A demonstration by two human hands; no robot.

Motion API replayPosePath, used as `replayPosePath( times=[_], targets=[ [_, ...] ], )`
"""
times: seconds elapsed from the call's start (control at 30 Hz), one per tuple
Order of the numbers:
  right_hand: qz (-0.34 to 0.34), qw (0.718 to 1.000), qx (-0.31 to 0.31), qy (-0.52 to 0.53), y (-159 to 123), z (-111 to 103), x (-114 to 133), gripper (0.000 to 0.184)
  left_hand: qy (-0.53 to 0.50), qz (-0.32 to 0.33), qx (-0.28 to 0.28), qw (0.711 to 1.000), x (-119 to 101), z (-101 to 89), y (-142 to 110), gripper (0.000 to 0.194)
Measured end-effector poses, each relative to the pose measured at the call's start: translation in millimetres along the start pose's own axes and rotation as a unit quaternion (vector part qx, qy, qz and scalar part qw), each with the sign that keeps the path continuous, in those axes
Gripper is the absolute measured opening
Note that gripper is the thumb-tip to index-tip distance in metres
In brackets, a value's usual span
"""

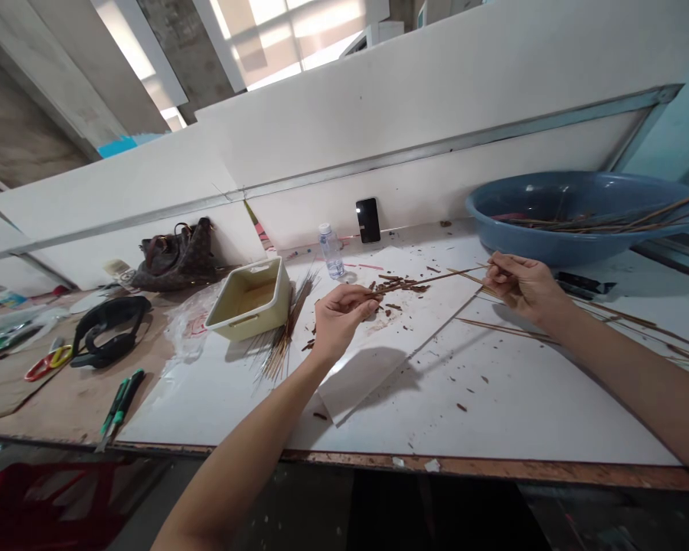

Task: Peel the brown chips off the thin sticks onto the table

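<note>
My left hand [341, 317] is pinching one end of a thin brown stick [436, 278] between thumb and fingers; my right hand [520, 285] is gripping it further along, fingers closed. The stick is spanning the gap between them, presumably for steady control. Beneath my fingers, a white sheet [361, 379] is lying under dark flakes [388, 278], apparently catching debris. A stick bundle [284, 333] is resting just left of my left fingers, probably for easy reach.

Arms [264, 421] forward, fingers [356, 294] pinched (seemingly both sides)
</note>
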State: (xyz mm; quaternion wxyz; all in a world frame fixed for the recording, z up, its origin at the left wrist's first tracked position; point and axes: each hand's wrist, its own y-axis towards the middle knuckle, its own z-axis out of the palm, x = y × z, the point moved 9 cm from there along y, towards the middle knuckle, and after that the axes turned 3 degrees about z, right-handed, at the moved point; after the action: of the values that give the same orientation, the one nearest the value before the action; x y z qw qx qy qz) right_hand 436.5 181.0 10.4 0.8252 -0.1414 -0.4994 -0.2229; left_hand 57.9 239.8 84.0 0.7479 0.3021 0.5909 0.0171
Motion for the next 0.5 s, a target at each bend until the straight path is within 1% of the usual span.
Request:
replayPosePath(
  times=[0.1, 0.33, 0.4, 0.5],
  targets=[
    [0.012, 1.0, 0.009, 0.01, 2.3, -1.5, -2.2, 0.051, 0.02, 0.04, 0.0, 0.999, -7.9, -0.1, 1.5, 0.031],
    [0.024, 1.0, 0.006, -0.011, 4.5, -3.4, -8.9, 0.038, 0.054, 0.131, 0.004, 0.99, -28.3, 2.0, 0.0, 0.018],
    [0.026, 1.0, 0.006, -0.015, 5.0, -3.1, -10.5, 0.037, 0.059, 0.147, -0.004, 0.987, -31.1, 0.4, -1.3, 0.017],
    [0.03, 0.999, 0.006, -0.019, 6.3, -3.1, -11.7, 0.039, 0.078, 0.153, -0.014, 0.985, -31.2, -1.6, -2.0, 0.021]
  ],
)
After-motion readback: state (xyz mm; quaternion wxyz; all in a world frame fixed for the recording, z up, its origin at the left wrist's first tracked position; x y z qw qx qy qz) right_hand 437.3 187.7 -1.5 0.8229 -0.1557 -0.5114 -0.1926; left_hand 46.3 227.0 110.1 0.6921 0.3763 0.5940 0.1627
